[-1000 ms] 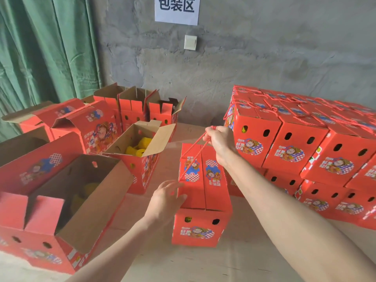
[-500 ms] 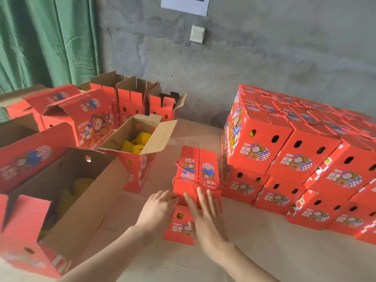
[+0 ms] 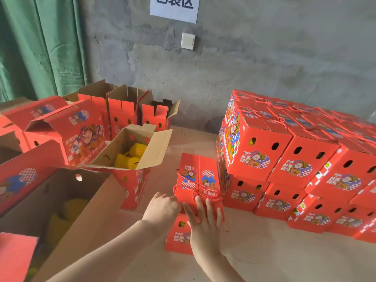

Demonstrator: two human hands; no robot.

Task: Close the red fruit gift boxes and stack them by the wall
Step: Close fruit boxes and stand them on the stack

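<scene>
Closed red cardboard gift box (image 3: 198, 180) is pressed by the right hand (image 3: 203, 228), fingers (image 3: 209, 210) straight; left hand (image 3: 162, 207) is set against it, fingers obscured.

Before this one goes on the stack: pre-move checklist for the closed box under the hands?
1. Closed gift box flaps shut: ok.
2. Rope handle lying flat on top: ok.
3. Right hand flat on the near end: ok.
4. Left hand at the left edge, hold: cannot tell.
5. Stack by the wall, level top: ok.
6. Open box of netted yellow fruit, unclosed: not ok.
</scene>
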